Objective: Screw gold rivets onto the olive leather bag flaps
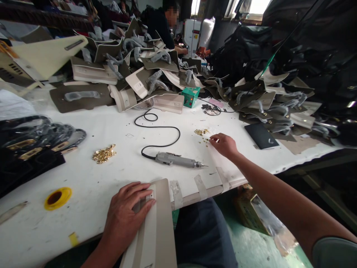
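My left hand (126, 214) rests on a beige and grey panel (160, 227) at the table's front edge, its fingers wrapped over the panel near a small hole. Beside a scattered group of small brass-coloured pieces (201, 132), my right hand (223, 144) touches the white table (119, 167) with thumb and fingertips together; what they hold, if anything, is too small to name. Between the hands lies a grey electric screwdriver (178, 160), its tip toward the right and its black cord running back. Gold metal parts (104, 153) form a pile on the left.
Grey-beige panels with wrapped handles (156, 63) are heaped at the back, by a green control box (190, 97). A yellow tape roll (57, 198) and black handles (41, 141) lie left. A dark flat piece (261, 136) lies right. Another person (161, 28) sits behind the heap.
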Demonstrator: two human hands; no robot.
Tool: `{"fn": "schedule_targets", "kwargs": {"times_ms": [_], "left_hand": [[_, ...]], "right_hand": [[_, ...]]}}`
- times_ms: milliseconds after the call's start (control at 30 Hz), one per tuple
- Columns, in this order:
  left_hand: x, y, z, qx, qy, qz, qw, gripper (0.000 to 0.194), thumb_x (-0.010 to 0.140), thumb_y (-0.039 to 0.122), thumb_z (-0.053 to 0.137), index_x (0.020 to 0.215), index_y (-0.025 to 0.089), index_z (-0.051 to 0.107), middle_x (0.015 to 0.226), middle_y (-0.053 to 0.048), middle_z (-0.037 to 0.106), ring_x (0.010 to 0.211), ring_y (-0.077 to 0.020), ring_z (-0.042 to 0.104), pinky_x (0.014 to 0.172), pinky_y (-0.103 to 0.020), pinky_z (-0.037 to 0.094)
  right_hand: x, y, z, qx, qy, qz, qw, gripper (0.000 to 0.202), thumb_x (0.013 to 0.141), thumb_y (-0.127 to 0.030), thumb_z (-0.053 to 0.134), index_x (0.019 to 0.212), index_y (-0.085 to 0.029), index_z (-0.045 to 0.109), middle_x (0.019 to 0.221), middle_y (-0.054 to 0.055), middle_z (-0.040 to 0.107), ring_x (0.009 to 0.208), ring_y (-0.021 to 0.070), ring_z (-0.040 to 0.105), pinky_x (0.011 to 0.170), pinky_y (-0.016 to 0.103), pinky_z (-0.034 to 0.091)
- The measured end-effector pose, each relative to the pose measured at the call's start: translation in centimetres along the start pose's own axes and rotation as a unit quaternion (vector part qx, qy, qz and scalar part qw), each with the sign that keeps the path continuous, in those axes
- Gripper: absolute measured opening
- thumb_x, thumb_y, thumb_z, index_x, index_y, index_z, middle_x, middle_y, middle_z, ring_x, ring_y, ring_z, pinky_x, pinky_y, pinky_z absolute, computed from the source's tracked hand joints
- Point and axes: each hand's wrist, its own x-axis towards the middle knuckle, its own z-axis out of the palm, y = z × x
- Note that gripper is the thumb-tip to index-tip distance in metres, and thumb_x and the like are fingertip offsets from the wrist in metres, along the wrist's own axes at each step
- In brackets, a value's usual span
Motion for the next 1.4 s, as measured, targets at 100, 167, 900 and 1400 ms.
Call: {"fn": "schedule_targets", "kwargs": {"times_ms": [100,167,900,1400], "left_hand": [[0.0,0.1,-0.1,-0.001,0.0,-0.002,1.0,0.02,0.087,0.043,0.069,0.1,0.032,0.08,0.118,-0.001,0.078,0.121,-0.031,0.061,0.106,-0.05,0.045],[0.0,0.1,-0.1,0.0,0.001,0.0,1.0,0.02,0.087,0.043,0.069,0.1,0.032,0.079,0.119,-0.001,0.078,0.122,-0.031,0.061,0.106,-0.05,0.045],[-0.1,-0.1,0.1,0.004,0.005,0.014,1.0,0.018,0.089,0.042,0.069,0.102,0.032,0.078,0.119,0.0,0.077,0.122,-0.0304,0.06,0.105,-0.05,0.044],[-0.2,-1.0,0.4,0.022,0.015,0.052,0.998,0.021,0.09,0.046,0.07,0.105,0.033,0.076,0.12,0.002,0.076,0.121,-0.029,0.061,0.103,-0.047,0.045]], "right_hand": [[1.5,-0.7,0.7,0.0,-0.02,0.006,1.0,0.021,0.09,-0.037,0.061,0.097,-0.028,0.079,0.102,0.001,0.075,0.085,0.0181,0.064,0.068,0.027,0.039],[1.9,-0.8,0.9,-0.003,-0.022,0.004,1.0,0.019,0.087,-0.033,0.061,0.091,-0.026,0.078,0.1,0.001,0.075,0.084,0.0182,0.063,0.067,0.027,0.038],[2.0,0.8,0.4,-0.007,0.028,-0.015,0.999,0.02,0.091,-0.028,0.055,0.093,-0.023,0.074,0.101,0.003,0.073,0.083,0.0173,0.062,0.067,0.027,0.038],[0.3,5.4,0.6,0.075,0.043,0.018,0.996,0.024,0.092,-0.036,0.06,0.101,-0.023,0.078,0.1,0.003,0.075,0.084,0.0174,0.068,0.077,0.026,0.049]]}}
